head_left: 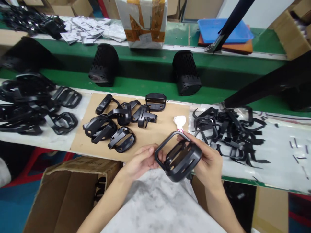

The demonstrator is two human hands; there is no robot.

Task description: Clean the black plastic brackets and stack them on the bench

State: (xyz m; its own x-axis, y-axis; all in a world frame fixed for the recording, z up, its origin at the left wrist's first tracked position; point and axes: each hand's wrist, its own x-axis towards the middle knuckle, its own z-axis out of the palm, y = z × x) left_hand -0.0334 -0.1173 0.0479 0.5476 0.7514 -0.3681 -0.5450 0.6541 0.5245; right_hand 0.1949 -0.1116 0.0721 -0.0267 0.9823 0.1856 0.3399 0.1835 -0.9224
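Observation:
Over my lap, at the front edge of the bench, I hold a black plastic bracket (183,166) with a rounded slotted base and a raised loop. My right hand (209,160) grips its right side, the fingers partly hidden behind it. At the loop's left side, my left hand (144,160) has its thumb and fingers closed on the edge. Similar black brackets (122,139) lie on the brown cardboard sheet (150,136) to the left. Just beyond the held bracket sits a small white wrapped bundle (179,121).
Black strip-like scraps (228,132) are heaped on the right. More black parts (26,103) pile up at the left. Two black perforated baskets (104,64) stand on the green conveyor, below a taped white box (145,22) and a blue tray (225,30). An open carton (65,194) stands lower left.

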